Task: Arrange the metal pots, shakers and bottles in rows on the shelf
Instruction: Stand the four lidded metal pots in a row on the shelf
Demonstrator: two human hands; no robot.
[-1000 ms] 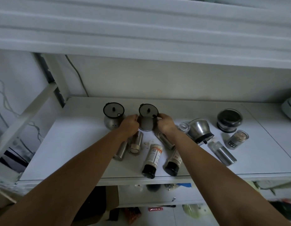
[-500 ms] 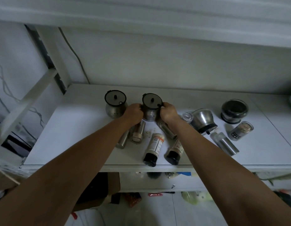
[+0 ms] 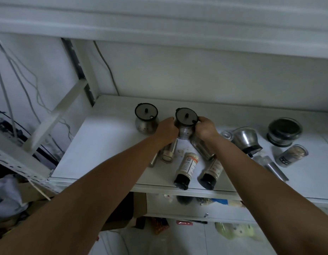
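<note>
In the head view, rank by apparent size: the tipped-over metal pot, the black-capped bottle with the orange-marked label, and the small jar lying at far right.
1. Tipped-over metal pot, largest.
2. Black-capped bottle with the orange-marked label, long but slimmer.
3. Small clear-ended jar lying at far right, smallest.
The bottle lies nearer the camera, so its lead over the jar is unsure.

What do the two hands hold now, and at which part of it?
Both hold one lidded metal pot, upright on the shelf: left hand on its left side, right hand on its right side near the lid rim.
</note>
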